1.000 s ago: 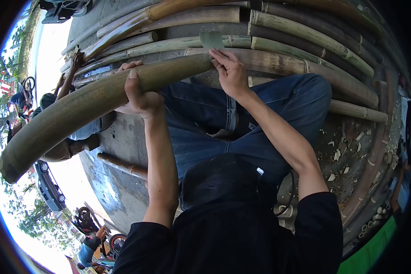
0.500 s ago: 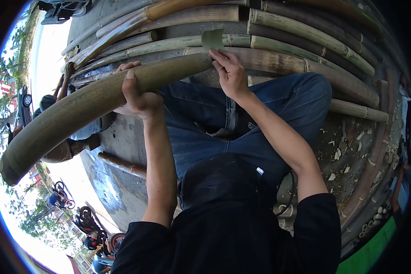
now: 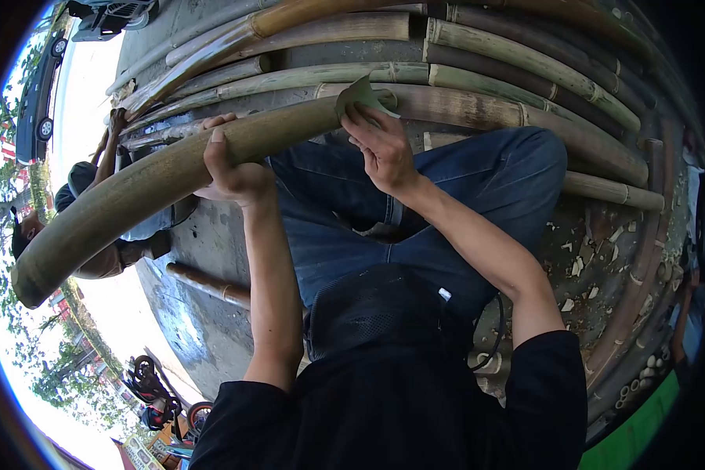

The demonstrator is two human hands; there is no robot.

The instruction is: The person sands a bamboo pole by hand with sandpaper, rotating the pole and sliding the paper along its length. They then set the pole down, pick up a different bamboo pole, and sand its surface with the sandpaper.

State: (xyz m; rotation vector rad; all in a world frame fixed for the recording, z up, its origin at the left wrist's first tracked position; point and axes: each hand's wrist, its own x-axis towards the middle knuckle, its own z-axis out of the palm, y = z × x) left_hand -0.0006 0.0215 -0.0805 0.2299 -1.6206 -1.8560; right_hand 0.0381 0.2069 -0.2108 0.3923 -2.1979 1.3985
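A thick brownish-green bamboo pole [image 3: 149,178] slants across the view in front of me, its near end large at the lower left. My left hand [image 3: 233,172] is wrapped around the pole's middle from below, thumb on the near side. At the far right end, my right hand [image 3: 382,150] pinches a curled green sheet of sandpaper [image 3: 357,95]. That sheet bends over the pole's surface near the end. The right fingertips are partly tucked behind the sheet.
Several bamboo poles [image 3: 478,106] lie on the ground ahead. A shorter bamboo piece [image 3: 207,287] lies at left. Wood chips [image 3: 580,262] are scattered at right. Another person [image 3: 106,200] sits at left behind my pole; a motorcycle [image 3: 157,395] and a car [image 3: 37,102] stand beyond.
My right hand and the sandpaper have moved left along the pole, and the sheet now curls over it. The pole's left end has shifted slightly up and right.
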